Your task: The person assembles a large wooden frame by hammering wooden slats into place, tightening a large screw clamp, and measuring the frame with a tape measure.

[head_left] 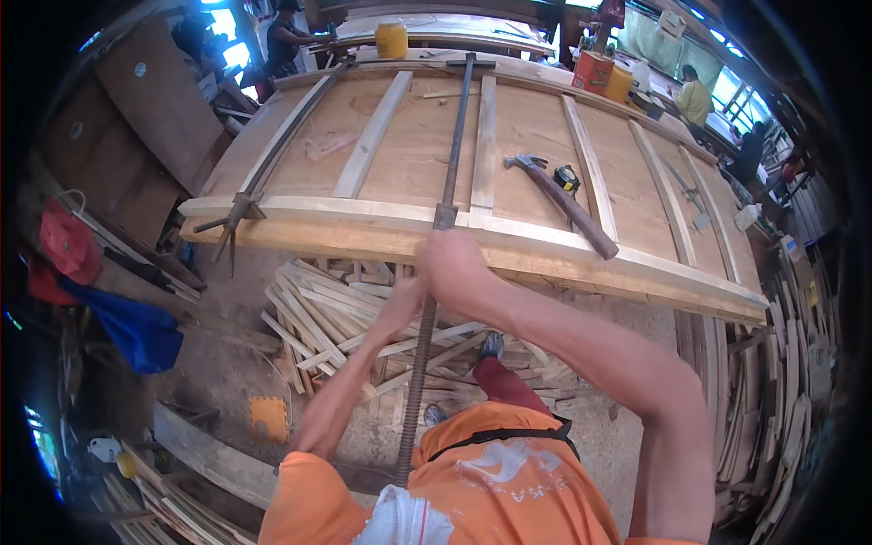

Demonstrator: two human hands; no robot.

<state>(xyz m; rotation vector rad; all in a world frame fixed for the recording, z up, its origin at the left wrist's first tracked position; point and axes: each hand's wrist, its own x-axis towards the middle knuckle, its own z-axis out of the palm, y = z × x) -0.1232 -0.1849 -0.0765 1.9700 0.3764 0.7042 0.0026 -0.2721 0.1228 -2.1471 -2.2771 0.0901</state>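
A wooden panel frame (418, 127) with several cross slats lies flat in front of me. Across it runs a long metal bar clamp (459, 118), its jaw at the near rail (363, 227) and its threaded screw (416, 400) reaching back toward my body. My right hand (451, 265) is closed at the clamp just below the jaw. Close beside it, my left hand (407, 298) is also closed round the clamp; its fingertips are partly hidden. A second bar clamp (243, 207) grips the frame farther left. On the panel rest a claw hammer (563, 204) and a tape measure (567, 178).
Loose wood strips (318, 313) are heaped on the floor under the frame. A blue cloth (136, 318) hangs at the left; stacked boards (772, 391) stand at the right. Yellow containers and a red box (592, 71) sit at the far edge. Other people (695, 98) are in the background.
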